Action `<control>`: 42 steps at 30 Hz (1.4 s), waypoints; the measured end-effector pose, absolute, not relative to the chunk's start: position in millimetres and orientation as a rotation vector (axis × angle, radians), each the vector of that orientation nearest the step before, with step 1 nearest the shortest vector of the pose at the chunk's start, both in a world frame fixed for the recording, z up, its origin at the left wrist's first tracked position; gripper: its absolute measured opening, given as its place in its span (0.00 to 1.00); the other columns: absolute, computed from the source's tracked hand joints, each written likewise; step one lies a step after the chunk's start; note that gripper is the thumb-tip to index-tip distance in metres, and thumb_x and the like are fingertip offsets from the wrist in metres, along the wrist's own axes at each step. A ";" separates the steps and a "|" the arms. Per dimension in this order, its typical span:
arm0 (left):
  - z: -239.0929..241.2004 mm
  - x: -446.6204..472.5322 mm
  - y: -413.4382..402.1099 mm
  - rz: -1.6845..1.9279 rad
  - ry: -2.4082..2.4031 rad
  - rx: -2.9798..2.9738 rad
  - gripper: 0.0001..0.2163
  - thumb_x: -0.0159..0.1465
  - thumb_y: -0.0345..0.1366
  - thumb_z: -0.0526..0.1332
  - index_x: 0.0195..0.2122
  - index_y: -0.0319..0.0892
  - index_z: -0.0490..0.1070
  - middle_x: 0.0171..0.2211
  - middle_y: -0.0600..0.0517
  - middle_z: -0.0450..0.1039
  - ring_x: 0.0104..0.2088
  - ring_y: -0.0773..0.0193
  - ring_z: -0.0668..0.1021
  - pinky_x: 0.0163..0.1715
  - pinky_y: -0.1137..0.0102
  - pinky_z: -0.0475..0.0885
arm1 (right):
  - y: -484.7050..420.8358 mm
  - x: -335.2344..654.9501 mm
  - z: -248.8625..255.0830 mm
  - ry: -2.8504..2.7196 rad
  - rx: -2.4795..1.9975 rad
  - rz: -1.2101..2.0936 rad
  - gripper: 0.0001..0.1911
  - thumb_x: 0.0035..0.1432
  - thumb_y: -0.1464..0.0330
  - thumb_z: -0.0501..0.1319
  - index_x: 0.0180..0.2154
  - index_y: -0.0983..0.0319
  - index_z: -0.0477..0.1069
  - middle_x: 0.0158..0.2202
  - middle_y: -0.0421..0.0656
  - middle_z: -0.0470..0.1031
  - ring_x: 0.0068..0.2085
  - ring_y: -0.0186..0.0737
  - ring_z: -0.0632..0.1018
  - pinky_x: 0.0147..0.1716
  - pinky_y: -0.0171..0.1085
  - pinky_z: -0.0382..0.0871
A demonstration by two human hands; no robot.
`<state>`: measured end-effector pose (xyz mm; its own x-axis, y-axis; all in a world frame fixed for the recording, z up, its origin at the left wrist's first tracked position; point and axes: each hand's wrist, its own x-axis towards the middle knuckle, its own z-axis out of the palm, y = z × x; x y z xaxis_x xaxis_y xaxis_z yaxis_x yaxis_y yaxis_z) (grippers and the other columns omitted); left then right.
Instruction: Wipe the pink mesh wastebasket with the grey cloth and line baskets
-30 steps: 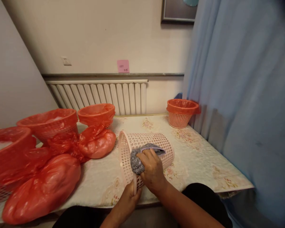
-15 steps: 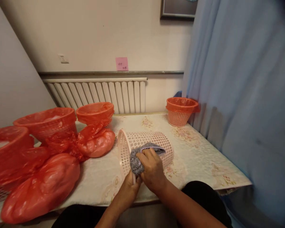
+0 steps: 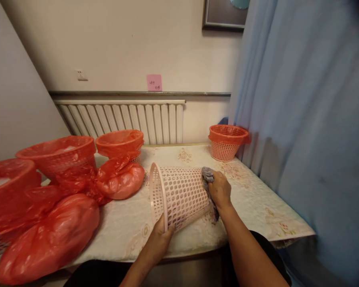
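Note:
A pale pink perforated plastic basket [image 3: 184, 191] lies tipped on its side, its open mouth facing left. My left hand [image 3: 159, 242] grips the near part of its rim, thumb inside the mouth. At the basket's base end, my right hand [image 3: 220, 189] is closed around a grey cloth [image 3: 208, 174] pressed against that end. Part of the cloth hangs down below the hand, along the base. The fingers of my right hand are partly hidden by the cloth and basket.
Red-bagged baskets [image 3: 74, 157] stand at the left, with knotted red plastic bags [image 3: 62, 235] before them. Another basket with a red liner [image 3: 225, 149] is at the back right, by a blue curtain [image 3: 302, 119]. A floral cloth [image 3: 257, 215] covers the table; a radiator [image 3: 131, 119] is behind.
My right hand has slid the grey cloth rightward, from beside the rim along the basket's side to its base. My left hand keeps hold of the rim.

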<state>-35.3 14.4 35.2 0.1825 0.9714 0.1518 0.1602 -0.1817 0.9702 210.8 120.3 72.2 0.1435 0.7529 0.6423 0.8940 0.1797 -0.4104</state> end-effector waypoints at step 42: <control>62.4 -36.2 29.4 1.131 1.162 1.557 0.15 0.60 0.37 0.59 0.47 0.40 0.75 0.41 0.47 0.81 0.51 0.50 0.75 0.53 0.58 0.71 | 27.6 96.5 63.8 -1.972 -0.981 -0.230 0.16 0.56 0.74 0.54 0.46 0.63 0.71 0.40 0.48 0.70 0.40 0.47 0.65 0.40 0.45 0.62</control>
<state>-36.2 29.4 62.4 0.1536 0.9744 0.1644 0.1904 -0.1924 0.9627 96.5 27.6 63.8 -0.2864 0.5480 0.7859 0.7140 0.6690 -0.2063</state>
